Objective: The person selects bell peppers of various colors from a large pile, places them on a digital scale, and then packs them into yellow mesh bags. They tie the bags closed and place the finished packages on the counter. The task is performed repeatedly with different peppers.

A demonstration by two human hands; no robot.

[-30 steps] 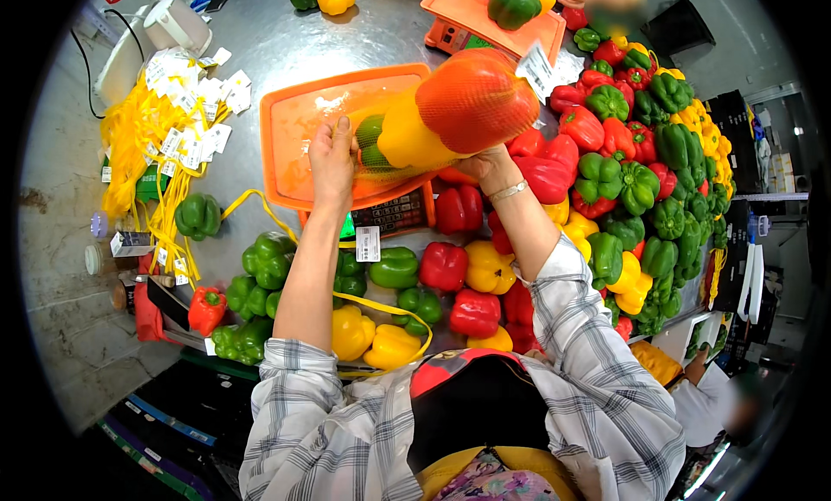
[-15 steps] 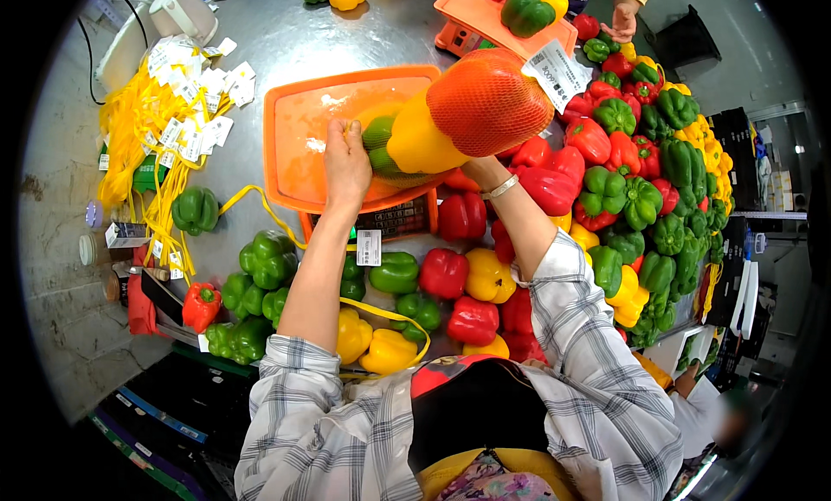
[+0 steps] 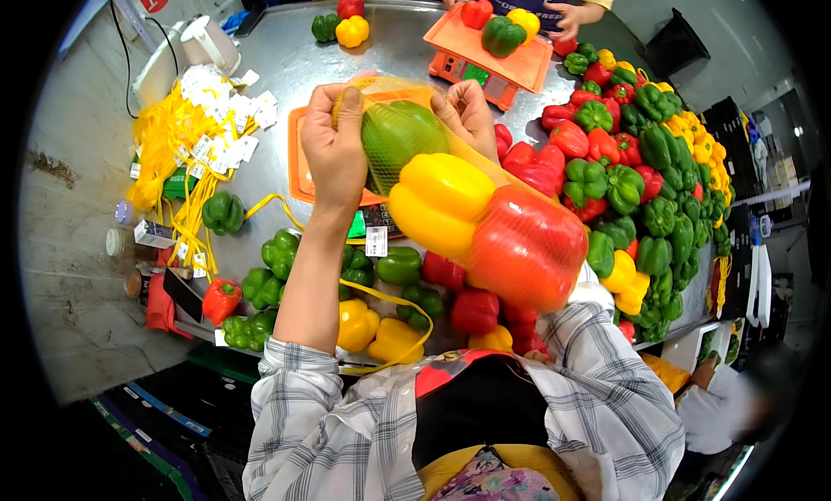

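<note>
We grip the top of a yellow mesh bag [image 3: 450, 168] with both hands. Our left hand [image 3: 333, 146] has its fingers [image 3: 349, 103] curled around the netting beside the green pepper [image 3: 400, 133]; our right hand [image 3: 469, 111] pinches the bag's mouth on the other side of that pepper. Below our fingertips, inside the bag, sit a yellow pepper [image 3: 440, 202] and then a red pepper [image 3: 528, 245]. Beyond our fingers lies an orange scale tray [image 3: 299, 168]; past our right hand stands another orange scale [image 3: 485, 64], and a heap of loose peppers [image 3: 640, 181] spreads off to the right
</note>
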